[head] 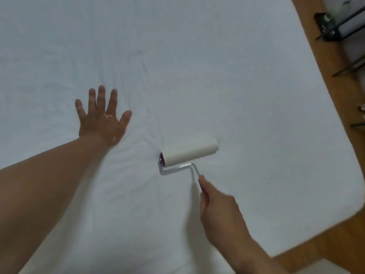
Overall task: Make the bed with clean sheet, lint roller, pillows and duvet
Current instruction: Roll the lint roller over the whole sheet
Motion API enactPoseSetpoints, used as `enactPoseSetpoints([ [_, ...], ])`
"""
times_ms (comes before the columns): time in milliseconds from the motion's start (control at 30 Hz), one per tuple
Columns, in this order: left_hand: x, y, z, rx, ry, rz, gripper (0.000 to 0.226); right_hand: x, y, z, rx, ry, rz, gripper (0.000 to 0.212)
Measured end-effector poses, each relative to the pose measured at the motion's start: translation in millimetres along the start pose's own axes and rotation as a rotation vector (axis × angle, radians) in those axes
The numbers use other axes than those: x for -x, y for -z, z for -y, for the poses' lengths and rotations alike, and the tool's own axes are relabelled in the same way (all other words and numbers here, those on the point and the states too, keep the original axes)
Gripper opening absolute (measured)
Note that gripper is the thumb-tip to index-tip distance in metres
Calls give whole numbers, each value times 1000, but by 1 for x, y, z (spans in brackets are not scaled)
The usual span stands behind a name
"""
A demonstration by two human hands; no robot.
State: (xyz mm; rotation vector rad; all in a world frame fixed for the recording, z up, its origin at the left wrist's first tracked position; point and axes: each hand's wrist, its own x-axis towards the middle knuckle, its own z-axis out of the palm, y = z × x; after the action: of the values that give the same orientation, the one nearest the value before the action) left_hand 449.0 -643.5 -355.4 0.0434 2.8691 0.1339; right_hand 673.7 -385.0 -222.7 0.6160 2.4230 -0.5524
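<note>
The white sheet point(197, 66) lay spread across the mattress and filled nearly the whole view, with soft creases running up its middle. The left hand point(100, 119) was flat on it, palm down, all 5 fingers straight and fanned out, pressing the fabric. Near it on the right, not touching it, the lint roller point(189, 153) sat on the sheet. Its pale roll lay crosswise against the cloth, with 1 dark red end cap showing at the left. The bent metal arm point(177, 168) ran back to the handle, and the right hand point(219, 212) was curled tight round that handle. Along the right edge ran the wooden bed frame point(325, 62), with a black rack point(331, 26) beyond it.
</note>
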Motion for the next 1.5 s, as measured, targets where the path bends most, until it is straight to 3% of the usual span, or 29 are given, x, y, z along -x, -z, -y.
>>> enactPoseSetpoints([
  [133, 59, -18, -9, -11, -44, -28, 77, -42, 2, 27, 20, 115, -147, 30],
  [233, 92, -28, -11, -35, -50, -33, 74, -75, 13, 53, -43, 145, -152, 17],
  [333, 118, -35, -12, -46, -59, -32, 70, -71, 11, 51, -120, 138, -145, 18],
  [467, 150, -44, -13, -70, -73, -37, 69, -14, -19, 3, -141, 142, -168, 22],
  [667, 196, -54, -24, -59, -58, -3, 70, 86, -56, -80, -143, 93, -54, 41],
  [1000, 280, -70, -43, -34, -5, 96, 70, 183, -74, -166, -81, 70, 51, 45],
  [1233, 288, -58, -59, 2, 103, 155, 68, 200, -29, -199, -118, 115, 93, 41],
  [1300, 276, -48, -67, 37, 139, 72, 62, 191, -10, -200, -133, 128, 27, 41],
  [1400, 238, -33, -78, 49, 167, -81, 46, 149, 19, -190, -191, 162, -99, 38],
  [1500, 170, -16, -93, 64, 147, -65, 54, 73, 51, -164, -232, 159, -121, 37],
])
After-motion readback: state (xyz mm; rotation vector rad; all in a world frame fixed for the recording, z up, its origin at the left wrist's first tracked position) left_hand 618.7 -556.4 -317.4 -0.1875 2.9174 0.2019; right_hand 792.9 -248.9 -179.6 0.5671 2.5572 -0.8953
